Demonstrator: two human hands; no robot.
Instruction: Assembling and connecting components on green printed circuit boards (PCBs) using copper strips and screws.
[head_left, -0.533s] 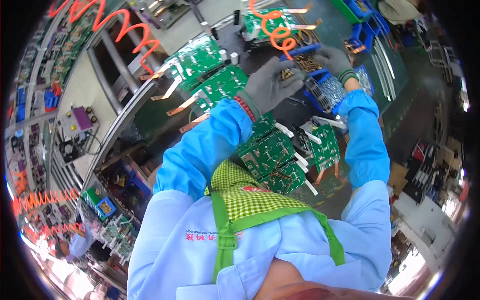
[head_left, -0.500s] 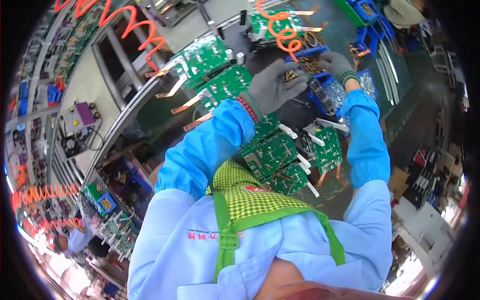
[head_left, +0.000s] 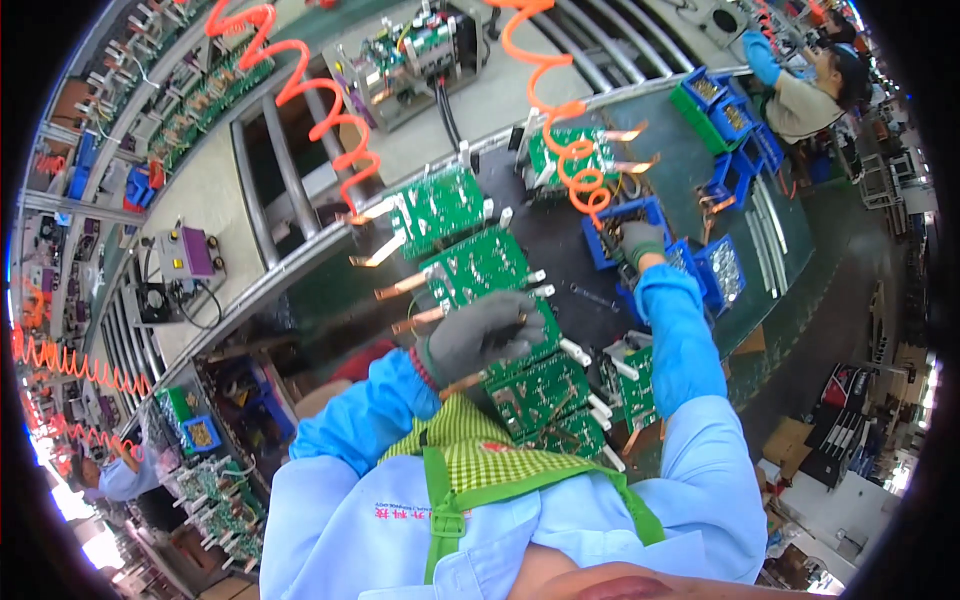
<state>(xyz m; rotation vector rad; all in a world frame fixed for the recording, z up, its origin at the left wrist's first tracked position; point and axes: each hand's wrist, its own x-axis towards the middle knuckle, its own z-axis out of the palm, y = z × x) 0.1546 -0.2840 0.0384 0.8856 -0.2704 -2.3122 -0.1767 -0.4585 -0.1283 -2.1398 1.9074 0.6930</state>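
My left hand [head_left: 482,335], in a grey glove, is held over a row of green circuit boards [head_left: 478,262]. Its fingers are curled round small brass-coloured parts, mostly hidden now. Further right, my right hand [head_left: 641,241], also gloved, reaches into a blue bin [head_left: 655,212] at the end of a coiled orange hose [head_left: 575,150]. Its fingers are closed, and a dark object shows beside them; what they grip is hidden. More green boards [head_left: 543,392] with white end pieces lie close to my apron, and copper strips [head_left: 400,283] stick out from the farther ones.
Blue bins of silvery small parts [head_left: 722,272] stand right of my right hand. Green and blue bins [head_left: 715,108] sit at the far right, near a co-worker [head_left: 805,95]. A wrench-like tool [head_left: 592,296] lies on the dark bench. Beyond its edge runs a roller conveyor [head_left: 285,170].
My left hand has drawn back from beside the bins, leftward over the boards, its fingers curling. My right hand has moved onto the bin by the hose end. The view has shifted, showing more bench beyond.
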